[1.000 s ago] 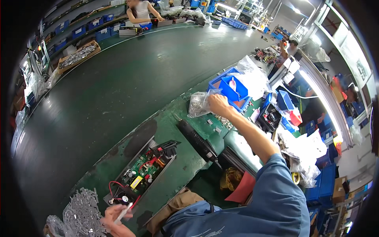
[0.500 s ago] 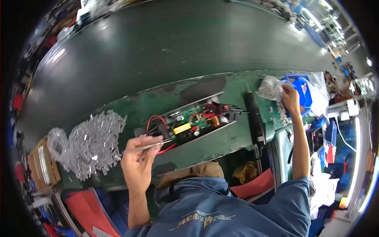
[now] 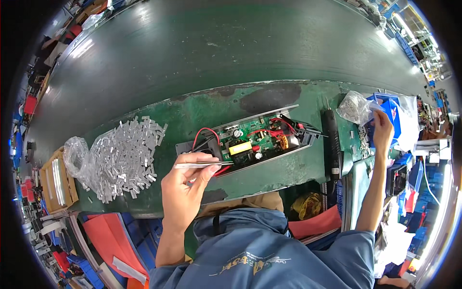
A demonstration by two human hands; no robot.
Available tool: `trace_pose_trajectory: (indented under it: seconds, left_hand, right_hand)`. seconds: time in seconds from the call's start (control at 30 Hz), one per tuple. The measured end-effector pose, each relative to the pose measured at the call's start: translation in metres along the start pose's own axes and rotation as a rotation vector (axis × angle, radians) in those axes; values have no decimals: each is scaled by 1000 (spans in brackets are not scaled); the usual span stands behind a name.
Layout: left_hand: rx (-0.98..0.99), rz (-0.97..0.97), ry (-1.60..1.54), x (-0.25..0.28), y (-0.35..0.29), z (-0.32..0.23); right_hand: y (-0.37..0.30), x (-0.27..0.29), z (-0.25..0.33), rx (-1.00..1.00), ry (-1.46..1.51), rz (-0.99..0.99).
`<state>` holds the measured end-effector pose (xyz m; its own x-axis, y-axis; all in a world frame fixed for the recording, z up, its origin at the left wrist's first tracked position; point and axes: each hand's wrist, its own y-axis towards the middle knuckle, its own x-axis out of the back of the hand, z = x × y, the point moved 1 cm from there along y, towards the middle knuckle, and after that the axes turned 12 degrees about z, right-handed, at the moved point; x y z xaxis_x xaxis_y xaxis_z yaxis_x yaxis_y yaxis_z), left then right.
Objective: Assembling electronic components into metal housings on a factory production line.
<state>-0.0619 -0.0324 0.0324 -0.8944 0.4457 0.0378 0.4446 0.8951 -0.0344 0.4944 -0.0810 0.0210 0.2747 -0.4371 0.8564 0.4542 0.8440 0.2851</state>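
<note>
We are pinching slim metal tweezers (image 3: 204,164) in our left hand (image 3: 185,185), tips at the green circuit board (image 3: 250,139) mid-counter; our right hand (image 3: 382,131) is gripping a clear plastic bag (image 3: 354,107) near the right edge. Steadying the wrist should be helping.

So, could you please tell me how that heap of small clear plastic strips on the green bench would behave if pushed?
The heap of small clear plastic strips is loose and jumbled, so it would probably scatter rather than slide as one. The pieces look thin and light, likely slippery on the green bench.
</note>
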Motion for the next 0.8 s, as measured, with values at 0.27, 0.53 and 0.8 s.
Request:
trace_pose_trajectory:
  seconds: [0.27,0.53,0.8]
  left_hand:
    - [26,67,-127,-9,4,-10]
    - [97,137,-127,-27,16,-15]
    - [81,147,-154,-28,12,-11]
  right_hand:
    - [-163,-38,216,-44,510,299]
    - [-185,-92,268,-15,1004,582]
    - [-186,-92,273,-45,1101,615]
